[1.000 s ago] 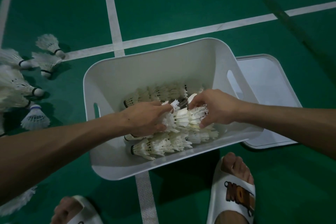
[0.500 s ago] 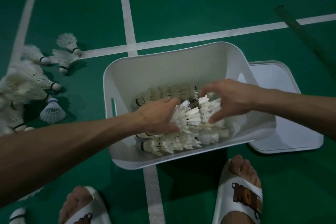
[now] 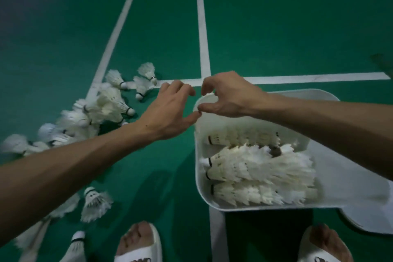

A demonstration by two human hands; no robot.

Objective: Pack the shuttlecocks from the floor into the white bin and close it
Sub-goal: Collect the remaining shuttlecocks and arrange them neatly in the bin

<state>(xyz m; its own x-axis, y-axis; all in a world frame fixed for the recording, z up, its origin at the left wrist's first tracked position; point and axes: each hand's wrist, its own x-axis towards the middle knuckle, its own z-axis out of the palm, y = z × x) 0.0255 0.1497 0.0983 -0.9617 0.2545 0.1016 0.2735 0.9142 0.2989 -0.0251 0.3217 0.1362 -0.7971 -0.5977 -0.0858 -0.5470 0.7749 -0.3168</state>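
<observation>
Green badminton court floor (image 3: 276, 27) underfoot, crossed by white lines (image 3: 202, 27). Hovering empty, fingers loosely curled — left hand (image 3: 170, 110) over the floor, right hand (image 3: 229, 95) above the white bin (image 3: 200, 193), at its far corner. Already inside: stacked shuttlecocks (image 3: 259, 168); heaped at left, loose shuttlecocks (image 3: 102, 106). Reach left, pick by the corks, nest cone into cone — no crushing feathers.
</observation>
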